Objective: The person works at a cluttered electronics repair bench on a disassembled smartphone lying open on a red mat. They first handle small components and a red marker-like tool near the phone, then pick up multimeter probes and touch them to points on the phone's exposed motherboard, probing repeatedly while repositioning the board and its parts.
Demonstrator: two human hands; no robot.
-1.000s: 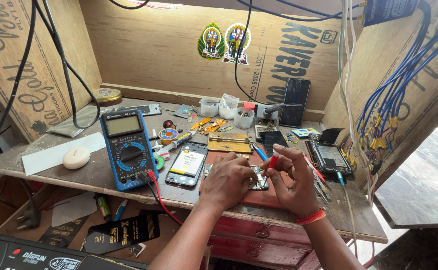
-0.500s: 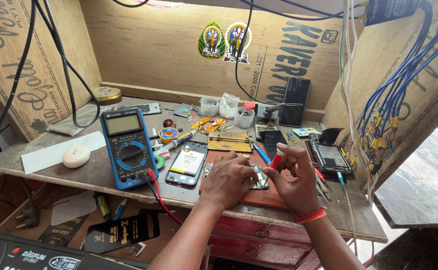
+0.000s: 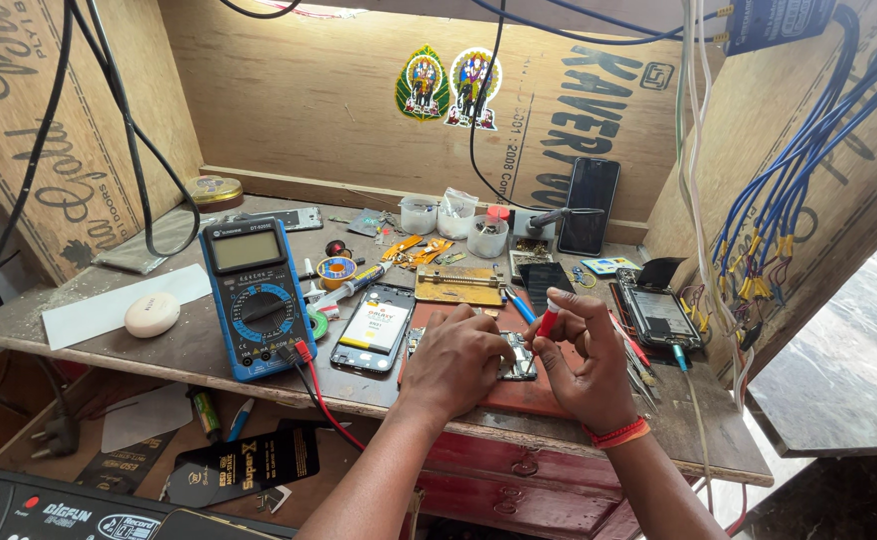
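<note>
A: Hand status?

B: Left hand (image 3: 459, 357) lies palm-down, fingers curled over a small opened phone (image 3: 515, 357), pinning it to the red mat (image 3: 519, 395). Right hand (image 3: 587, 355) pinches a red-handled screwdriver (image 3: 546, 322), tip angled down onto the phone's right side.

A: Where's the phone against the edges?

B: On the mat, near the front edge of the workbench (image 3: 189, 350), between both hands. Front lip sits just below the wrists.

A: Room to move?

B: Tight. Left: a back-off phone with a yellow-labelled battery (image 3: 374, 328) just beside the left hand, then a blue multimeter (image 3: 257, 298) with its red lead (image 3: 321, 395) trailing over the front edge. Right: another opened phone (image 3: 662, 317) and loose tools near the right hand. Behind: a brass-coloured jig (image 3: 459, 285) and small tubs (image 3: 454, 215). Plywood walls close three sides. Far-left bench is freer: only a white oval case (image 3: 152, 314) on a paper strip (image 3: 109, 305).
</note>
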